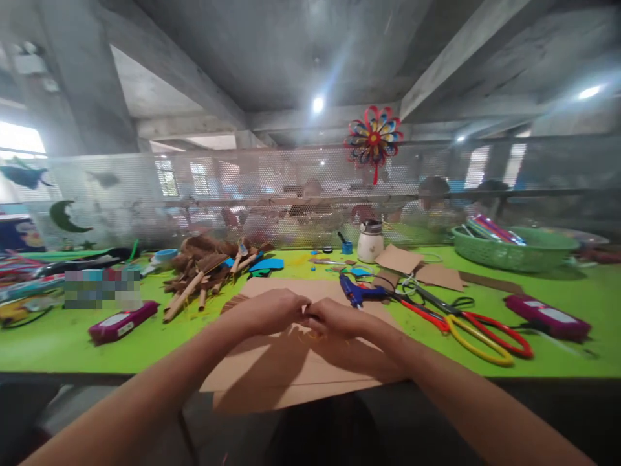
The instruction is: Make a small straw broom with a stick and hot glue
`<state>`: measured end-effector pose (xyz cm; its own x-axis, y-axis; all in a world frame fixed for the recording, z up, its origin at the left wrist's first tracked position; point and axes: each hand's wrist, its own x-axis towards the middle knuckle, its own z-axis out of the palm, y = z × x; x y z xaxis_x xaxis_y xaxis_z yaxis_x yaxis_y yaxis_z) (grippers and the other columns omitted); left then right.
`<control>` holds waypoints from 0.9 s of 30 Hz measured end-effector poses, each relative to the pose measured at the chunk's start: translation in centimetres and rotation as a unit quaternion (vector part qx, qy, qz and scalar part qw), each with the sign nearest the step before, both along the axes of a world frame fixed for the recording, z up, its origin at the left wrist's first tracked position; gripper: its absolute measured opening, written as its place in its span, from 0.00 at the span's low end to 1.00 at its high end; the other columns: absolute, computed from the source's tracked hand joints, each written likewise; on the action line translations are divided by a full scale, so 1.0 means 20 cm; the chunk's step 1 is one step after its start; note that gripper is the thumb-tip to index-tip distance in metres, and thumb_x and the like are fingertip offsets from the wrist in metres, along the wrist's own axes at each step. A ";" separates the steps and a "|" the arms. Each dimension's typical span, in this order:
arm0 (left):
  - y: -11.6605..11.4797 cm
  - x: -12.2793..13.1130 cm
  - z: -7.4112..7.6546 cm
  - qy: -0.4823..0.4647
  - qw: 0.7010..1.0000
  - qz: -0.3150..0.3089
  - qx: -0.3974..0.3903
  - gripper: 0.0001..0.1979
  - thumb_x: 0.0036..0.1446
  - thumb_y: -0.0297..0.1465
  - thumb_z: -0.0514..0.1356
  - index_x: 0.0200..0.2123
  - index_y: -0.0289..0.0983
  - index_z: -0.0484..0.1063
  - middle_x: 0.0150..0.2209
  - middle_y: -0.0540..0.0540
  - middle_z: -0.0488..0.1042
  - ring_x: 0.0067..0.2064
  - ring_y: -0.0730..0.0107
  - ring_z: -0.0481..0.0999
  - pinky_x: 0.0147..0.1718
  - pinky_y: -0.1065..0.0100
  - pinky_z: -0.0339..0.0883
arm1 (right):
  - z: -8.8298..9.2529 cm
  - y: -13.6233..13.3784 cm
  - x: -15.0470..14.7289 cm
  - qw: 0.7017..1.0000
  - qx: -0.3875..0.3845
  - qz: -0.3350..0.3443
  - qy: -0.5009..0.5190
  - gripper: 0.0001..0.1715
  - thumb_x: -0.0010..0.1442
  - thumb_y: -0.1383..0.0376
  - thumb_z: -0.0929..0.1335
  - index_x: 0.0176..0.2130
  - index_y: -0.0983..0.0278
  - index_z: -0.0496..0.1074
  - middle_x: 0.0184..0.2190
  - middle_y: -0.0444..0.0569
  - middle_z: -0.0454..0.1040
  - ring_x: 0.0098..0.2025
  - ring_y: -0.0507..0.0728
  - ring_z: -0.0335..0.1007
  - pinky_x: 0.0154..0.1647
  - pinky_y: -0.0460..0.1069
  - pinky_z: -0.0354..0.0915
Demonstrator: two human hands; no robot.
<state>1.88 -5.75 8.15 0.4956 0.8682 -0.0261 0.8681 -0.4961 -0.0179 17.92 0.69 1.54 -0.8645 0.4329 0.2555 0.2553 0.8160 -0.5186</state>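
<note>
My left hand (272, 309) and my right hand (336, 317) meet over brown card sheets (252, 388) at the table's front edge. The fingertips of both are pinched together and almost touch. Whatever sits between them is too small or hidden to make out. A bit of yellow thread (310, 334) shows just below my right fingers. Pleated brown paper (236, 303) sticks out beside my left hand, and I cannot tell whether it is held. Right of my right hand lies a blue glue gun (359, 292).
Large scissors (478, 336) with red and yellow handles lie right, near a purple box (548, 317) and a green basket (519, 249). Brown paper rolls (208, 272) and another purple box (123, 321) are left. A white jar (370, 243) stands before the mesh screen (218, 194).
</note>
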 end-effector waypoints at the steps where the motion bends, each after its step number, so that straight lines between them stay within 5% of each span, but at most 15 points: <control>1: 0.00 0.01 0.02 0.009 1.000 0.013 -0.015 0.10 0.57 0.29 0.53 0.37 0.37 0.75 0.33 0.43 0.77 0.31 0.68 0.73 0.29 0.71 0.58 | 0.01 -0.01 0.01 1.000 0.013 -0.008 -0.009 0.09 0.58 0.68 0.63 0.32 0.69 0.72 0.23 0.45 0.71 0.22 0.48 0.55 0.24 0.44 0.50; 5: -0.01 0.02 0.07 0.011 0.999 0.019 -0.041 0.14 0.58 0.33 0.52 0.30 0.34 0.76 0.26 0.44 0.76 0.25 0.72 0.69 0.24 0.72 0.54 | 0.07 -0.05 0.07 0.993 0.111 -0.032 -0.037 0.16 0.62 0.64 0.62 0.28 0.70 0.70 0.22 0.46 0.69 0.23 0.48 0.55 0.24 0.44 0.47; 10: 0.02 -0.01 0.01 -0.054 0.994 -0.014 -0.090 0.15 0.57 0.31 0.50 0.28 0.34 0.75 0.25 0.45 0.76 0.24 0.74 0.69 0.25 0.73 0.56 | 0.09 -0.07 0.10 0.991 0.124 -0.016 -0.043 0.14 0.61 0.64 0.62 0.28 0.69 0.69 0.22 0.45 0.68 0.23 0.48 0.53 0.23 0.44 0.46; 13: 0.04 -0.02 -0.03 -0.077 0.993 -0.016 -0.087 0.14 0.56 0.30 0.50 0.28 0.34 0.75 0.25 0.46 0.76 0.23 0.74 0.68 0.24 0.73 0.55 | 0.06 -0.05 0.10 0.997 0.058 -0.036 -0.020 0.11 0.58 0.64 0.64 0.27 0.68 0.68 0.20 0.42 0.64 0.22 0.47 0.54 0.22 0.43 0.47; 15: 0.04 -0.04 -0.03 -0.077 0.995 -0.017 -0.064 0.13 0.55 0.29 0.51 0.27 0.35 0.74 0.24 0.47 0.75 0.23 0.75 0.67 0.23 0.73 0.54 | 0.04 -0.03 0.10 0.998 -0.053 -0.035 0.011 0.09 0.56 0.64 0.66 0.29 0.67 0.68 0.21 0.42 0.66 0.22 0.47 0.56 0.22 0.43 0.49; 18: 0.04 -0.08 0.02 -0.067 0.997 -0.032 -0.018 0.12 0.56 0.30 0.51 0.26 0.35 0.73 0.22 0.49 0.73 0.23 0.75 0.67 0.23 0.73 0.53 | 0.02 -0.01 0.11 0.962 -0.267 0.031 0.054 0.11 0.56 0.61 0.66 0.38 0.67 0.68 0.25 0.43 0.71 0.22 0.47 0.61 0.24 0.43 0.56; 20: 0.02 -0.11 0.07 -0.062 0.997 -0.035 0.004 0.12 0.56 0.30 0.51 0.25 0.36 0.72 0.21 0.50 0.71 0.23 0.76 0.66 0.24 0.73 0.53 | 0.04 0.01 0.14 0.938 -0.337 0.053 0.065 0.16 0.55 0.59 0.68 0.41 0.67 0.68 0.23 0.42 0.70 0.19 0.47 0.61 0.22 0.43 0.58; 24: 0.00 -0.12 0.15 -0.047 0.999 -0.009 0.018 0.13 0.57 0.32 0.51 0.24 0.36 0.70 0.21 0.50 0.70 0.22 0.76 0.64 0.23 0.73 0.50 | 0.13 0.05 0.28 0.946 -0.318 0.003 0.055 0.16 0.52 0.59 0.70 0.36 0.70 0.72 0.14 0.36 0.59 0.16 0.45 0.51 0.17 0.42 0.49; 27: 0.01 -0.12 0.14 -0.046 0.999 -0.010 0.023 0.13 0.57 0.32 0.51 0.22 0.36 0.69 0.20 0.50 0.69 0.21 0.77 0.62 0.22 0.72 0.49 | 0.22 0.09 0.42 0.976 -0.211 -0.046 -0.026 0.15 0.55 0.60 0.68 0.37 0.70 0.75 0.15 0.38 0.61 0.17 0.46 0.52 0.18 0.43 0.49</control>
